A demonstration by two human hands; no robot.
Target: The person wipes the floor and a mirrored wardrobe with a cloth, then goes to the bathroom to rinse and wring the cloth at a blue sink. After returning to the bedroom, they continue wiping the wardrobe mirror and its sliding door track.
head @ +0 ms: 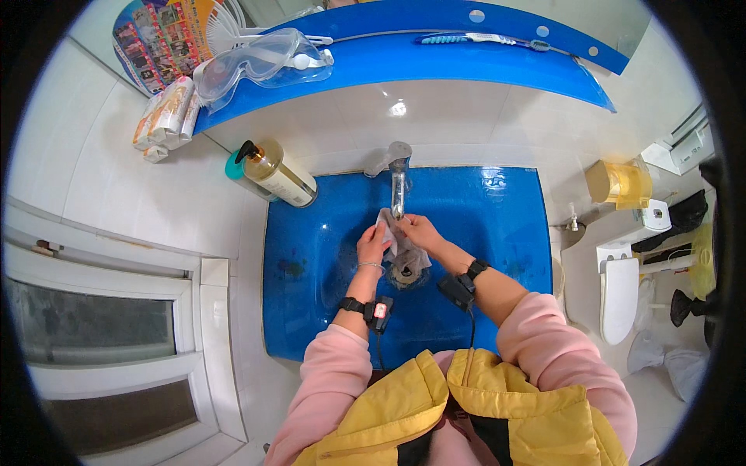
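Observation:
A pale, wet-looking cloth (410, 256) hangs between my two hands below the spout of a chrome faucet (398, 183). My left hand (372, 243) pinches its left edge, thumb over the fabric. The upper right part is in the fingers of my right hand (421, 232), close beside the spout tip. The lower end of the cloth droops over the drain (403, 276) of a blue sink (315, 233), partly hiding it. Whether water is running cannot be made out.
Pump bottles (285, 175) stand at the sink's back left corner. Above runs a blue shelf (373, 64) holding clear goggles (262, 61) and a toothbrush (484, 39). Wrapped packs (166, 116) sit by its left end. On the right is a toilet (618, 297); on the left, a window (111, 326).

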